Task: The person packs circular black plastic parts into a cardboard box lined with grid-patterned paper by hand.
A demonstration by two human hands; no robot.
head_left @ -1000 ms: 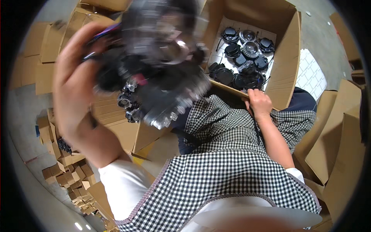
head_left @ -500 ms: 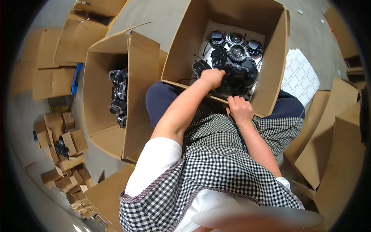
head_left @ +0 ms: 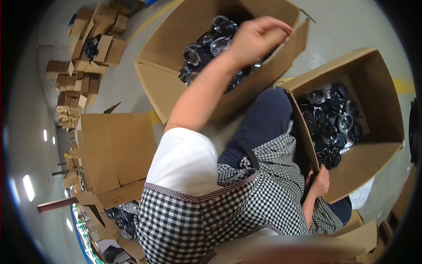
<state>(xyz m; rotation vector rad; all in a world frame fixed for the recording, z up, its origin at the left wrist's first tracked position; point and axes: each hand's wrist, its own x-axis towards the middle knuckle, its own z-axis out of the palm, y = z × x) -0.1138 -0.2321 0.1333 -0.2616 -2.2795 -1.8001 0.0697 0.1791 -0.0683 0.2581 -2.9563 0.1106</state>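
My left hand [head_left: 260, 38] is raised over the left cardboard box [head_left: 154, 83]. Its fingers stretch to the right, and nothing shows in them. Beneath my left forearm lies a pile of black round parts with clear ribbed lenses [head_left: 193, 53], partly hidden by the arm. The fingers of my right hand [head_left: 321, 182] are wrapped over the near rim of the right cardboard box [head_left: 387, 110], which stands against my legs. Inside that box are several similar black lensed parts [head_left: 332, 127]. The kind of part is not clear.
An open carton with more black lensed parts [head_left: 125, 220] stands at the lower left, next to a large brown flap [head_left: 118, 149]. Stacked small cartons [head_left: 77, 86] line the far left. Loose cardboard [head_left: 367, 237] lies at the lower right.
The view has swung left. My left hand has come out of the right box and moved over the left one. My right hand stays on the right box's rim.
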